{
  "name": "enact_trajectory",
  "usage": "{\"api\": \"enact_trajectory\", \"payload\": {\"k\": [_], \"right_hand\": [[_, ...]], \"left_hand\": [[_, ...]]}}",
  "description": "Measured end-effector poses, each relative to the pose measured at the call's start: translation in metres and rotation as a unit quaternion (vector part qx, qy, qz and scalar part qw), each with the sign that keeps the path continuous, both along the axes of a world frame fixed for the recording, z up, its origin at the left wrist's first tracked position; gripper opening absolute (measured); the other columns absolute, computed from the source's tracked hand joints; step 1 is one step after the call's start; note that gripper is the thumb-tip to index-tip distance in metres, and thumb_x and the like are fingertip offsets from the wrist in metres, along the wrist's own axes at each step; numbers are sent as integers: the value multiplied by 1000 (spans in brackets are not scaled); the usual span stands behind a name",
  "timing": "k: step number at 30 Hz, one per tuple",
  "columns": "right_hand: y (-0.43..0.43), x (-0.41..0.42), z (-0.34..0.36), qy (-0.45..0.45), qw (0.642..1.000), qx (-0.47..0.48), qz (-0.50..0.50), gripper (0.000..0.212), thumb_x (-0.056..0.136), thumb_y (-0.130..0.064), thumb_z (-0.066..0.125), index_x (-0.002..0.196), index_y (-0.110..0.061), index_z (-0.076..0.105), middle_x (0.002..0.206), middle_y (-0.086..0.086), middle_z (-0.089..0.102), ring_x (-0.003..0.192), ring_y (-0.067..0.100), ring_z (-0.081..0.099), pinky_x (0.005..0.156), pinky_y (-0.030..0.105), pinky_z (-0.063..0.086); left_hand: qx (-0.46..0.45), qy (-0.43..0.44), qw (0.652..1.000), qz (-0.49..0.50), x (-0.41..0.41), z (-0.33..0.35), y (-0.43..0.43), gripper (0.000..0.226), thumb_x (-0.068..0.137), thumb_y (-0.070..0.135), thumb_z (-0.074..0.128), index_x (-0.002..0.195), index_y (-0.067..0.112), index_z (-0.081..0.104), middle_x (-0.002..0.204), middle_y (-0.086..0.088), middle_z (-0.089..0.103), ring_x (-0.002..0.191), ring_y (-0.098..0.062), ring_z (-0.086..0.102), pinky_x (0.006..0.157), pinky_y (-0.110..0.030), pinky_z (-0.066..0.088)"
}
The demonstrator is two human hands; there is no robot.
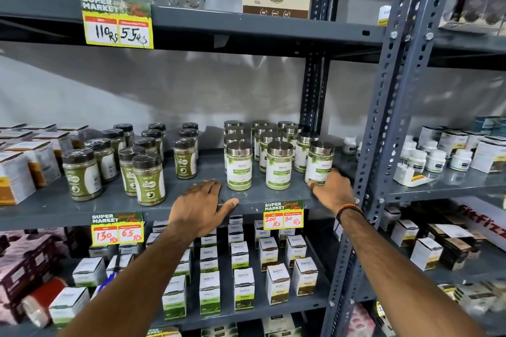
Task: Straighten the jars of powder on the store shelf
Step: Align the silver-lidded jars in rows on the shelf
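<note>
Resting flat, left hand (202,201); right hand (332,190) touching jar (319,163)

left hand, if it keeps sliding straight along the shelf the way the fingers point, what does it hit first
Probably the front-left silver-lidded jar. The left hand lies flat on the shelf edge, fingers pointing up and right toward that jar's base. Depth is unclear, so it might slip just past its left side.

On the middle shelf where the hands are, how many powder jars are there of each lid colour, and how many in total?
Black-lid jars: 12
Silver-lid jars: 12
Total: 24, counting the lids that show; the rear jars are partly hidden by those in front.
</note>
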State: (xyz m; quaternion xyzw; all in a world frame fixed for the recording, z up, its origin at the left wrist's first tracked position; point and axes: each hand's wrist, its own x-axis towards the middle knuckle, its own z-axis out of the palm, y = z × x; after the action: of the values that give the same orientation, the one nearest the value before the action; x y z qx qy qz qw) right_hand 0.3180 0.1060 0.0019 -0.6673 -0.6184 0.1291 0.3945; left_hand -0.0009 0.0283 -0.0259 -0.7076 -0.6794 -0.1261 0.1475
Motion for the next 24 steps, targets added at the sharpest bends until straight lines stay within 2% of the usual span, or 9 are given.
{"api": "enact_trajectory", "payload": {"k": [4, 10, 19, 21, 24], "right_hand": [[0, 1, 0, 5, 1000, 6, 12, 44, 84, -32, 79, 123, -14, 70, 123, 11, 73, 112, 33, 68, 90, 35, 53], [-3, 1, -1, 10, 1000, 12, 17, 45, 85, -33, 78, 125, -15, 70, 125, 9, 72, 113, 31, 68, 94, 37, 54], [-2, 2, -6, 36, 999, 14, 11, 42, 85, -29, 80, 122, -10, 70, 120, 10, 74, 107, 29, 69, 87, 31, 52], [-5, 1, -6, 53, 998, 21, 1, 47, 85, -29, 82, 123, -6, 66, 118, 12, 73, 108, 31, 69, 84, 31, 51], [-15, 1, -6, 79, 995, 54, -25, 72, 84, -32, 82, 138, 4, 51, 121, 21, 71, 113, 36, 67, 87, 37, 53]], "left_hand": [[-4, -1, 1000, -5, -1, -2, 1, 98, 89, 83, 4, 154, 17, 38, 159, -6, 44, 144, -25, 42, 116, -43, 37], [-1, 2, 1000, 0, 0, -1, 0, 95, 91, 82, 8, 154, 18, 38, 159, -5, 44, 145, -24, 41, 116, -43, 37], [-8, 5, 1000, 8, 1, 1, -2, 95, 91, 82, 8, 153, 18, 38, 158, -5, 45, 144, -24, 42, 114, -44, 39], [-13, 3, 1000, 8, 2, 2, -3, 94, 91, 82, 9, 154, 18, 38, 159, -5, 45, 144, -24, 42, 114, -44, 38], [-24, -15, 1000, 1, 3, 8, -7, 93, 91, 82, 13, 153, 17, 36, 159, -7, 43, 144, -26, 42, 113, -46, 39]]}}
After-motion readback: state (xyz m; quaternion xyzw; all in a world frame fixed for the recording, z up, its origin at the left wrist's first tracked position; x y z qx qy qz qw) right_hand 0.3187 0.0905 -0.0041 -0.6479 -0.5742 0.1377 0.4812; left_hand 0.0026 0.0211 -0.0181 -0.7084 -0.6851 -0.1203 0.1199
